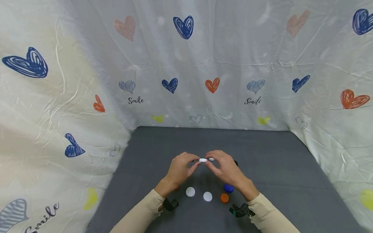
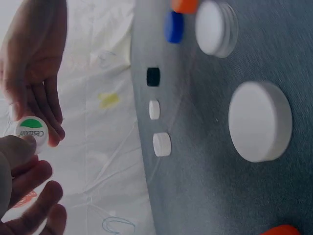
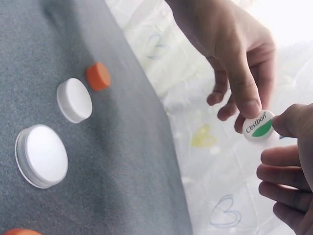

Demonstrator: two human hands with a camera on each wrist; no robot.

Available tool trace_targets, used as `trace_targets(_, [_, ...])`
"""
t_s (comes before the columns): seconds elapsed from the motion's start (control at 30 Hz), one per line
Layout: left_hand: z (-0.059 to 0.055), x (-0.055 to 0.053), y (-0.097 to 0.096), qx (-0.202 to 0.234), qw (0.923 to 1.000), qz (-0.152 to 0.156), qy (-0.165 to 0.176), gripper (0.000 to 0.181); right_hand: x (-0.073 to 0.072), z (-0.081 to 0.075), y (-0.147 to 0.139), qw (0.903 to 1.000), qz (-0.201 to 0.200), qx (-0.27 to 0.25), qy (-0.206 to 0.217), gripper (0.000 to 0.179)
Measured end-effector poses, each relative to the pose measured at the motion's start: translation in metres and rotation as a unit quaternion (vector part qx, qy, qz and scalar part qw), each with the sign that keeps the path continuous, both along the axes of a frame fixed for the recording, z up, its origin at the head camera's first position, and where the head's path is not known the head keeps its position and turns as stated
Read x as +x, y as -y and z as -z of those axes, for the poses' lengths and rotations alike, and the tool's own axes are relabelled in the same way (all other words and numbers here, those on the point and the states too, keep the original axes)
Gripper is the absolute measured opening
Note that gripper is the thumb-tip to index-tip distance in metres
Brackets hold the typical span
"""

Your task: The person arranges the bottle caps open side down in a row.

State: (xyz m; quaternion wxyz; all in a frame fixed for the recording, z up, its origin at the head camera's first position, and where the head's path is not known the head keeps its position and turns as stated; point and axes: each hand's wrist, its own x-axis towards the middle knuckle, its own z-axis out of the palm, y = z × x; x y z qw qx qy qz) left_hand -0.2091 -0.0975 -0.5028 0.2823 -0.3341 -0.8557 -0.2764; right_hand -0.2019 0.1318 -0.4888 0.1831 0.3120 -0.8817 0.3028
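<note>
A white bottle cap (image 1: pixel 203 160) with a green mark and the lettering "C'estbon" (image 3: pixel 259 125) is held up between both hands above the grey table. My left hand (image 1: pixel 179 169) pinches its left side with fingers and thumb. From the other side my right hand (image 1: pixel 226 166) pinches it too. The cap's printed face shows in both wrist views, partly covered by a thumb in the left one. Below the hands lie two larger white caps, one on the left (image 1: pixel 190 192) and one in the middle (image 1: pixel 208 196).
Near the right wrist lie a blue cap (image 1: pixel 228 188) and an orange cap (image 1: pixel 224 198). Farther back are small white caps (image 2: pixel 162 144) and a black cap (image 2: pixel 153 77). Another orange cap (image 3: pixel 98 76) appears in the right wrist view. A heart-printed cloth (image 1: pixel 186 64) hangs around the table (image 1: pixel 262 152).
</note>
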Motion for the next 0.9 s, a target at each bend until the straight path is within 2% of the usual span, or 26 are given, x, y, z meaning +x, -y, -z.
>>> trace_targets(0.1, [0.0007, -0.0011, -0.0011, 0.04, 0.9969, 0.009, 0.067, 0.013, -0.0013, -0.0014, -0.0027, 0.9997, -0.002, -0.004, -0.023, 0.028])
trace_targets(0.2, [0.0013, -0.0019, -0.0019, 0.082, 0.9867, 0.025, 0.138, 0.011, -0.003, -0.0015, -0.0046, 0.9991, -0.01, -0.007, -0.041, 0.033])
trace_targets(0.33, [-0.0004, -0.0012, -0.0013, 0.136, 0.9609, 0.026, 0.24, 0.01, -0.0031, -0.002, -0.0053, 0.9982, -0.029, -0.009, -0.052, 0.042])
trace_targets(0.47, [-0.0025, -0.0017, 0.0006, 0.16, 0.9388, 0.018, 0.304, 0.01, -0.003, -0.0015, -0.004, 0.997, -0.049, -0.014, -0.058, 0.046])
trace_targets(0.6, [-0.0028, -0.0027, 0.0009, 0.156, 0.9251, 0.025, 0.345, 0.013, -0.0034, 0.0001, -0.0023, 0.9948, -0.069, -0.016, -0.074, 0.046])
trace_targets(0.7, [-0.0021, -0.0021, 0.0011, 0.151, 0.9186, 0.034, 0.364, 0.015, -0.0034, 0.0011, -0.0016, 0.993, -0.076, -0.015, -0.089, 0.044])
trace_targets(0.8, [-0.0018, -0.001, 0.0016, 0.147, 0.9191, 0.041, 0.363, 0.016, -0.0033, 0.0026, -0.0018, 0.9929, -0.072, -0.011, -0.094, 0.041])
trace_targets(0.9, [-0.0025, 0.0002, 0.0021, 0.141, 0.9275, 0.047, 0.343, 0.014, -0.0033, 0.0041, -0.0026, 0.9937, -0.063, -0.008, -0.093, 0.039])
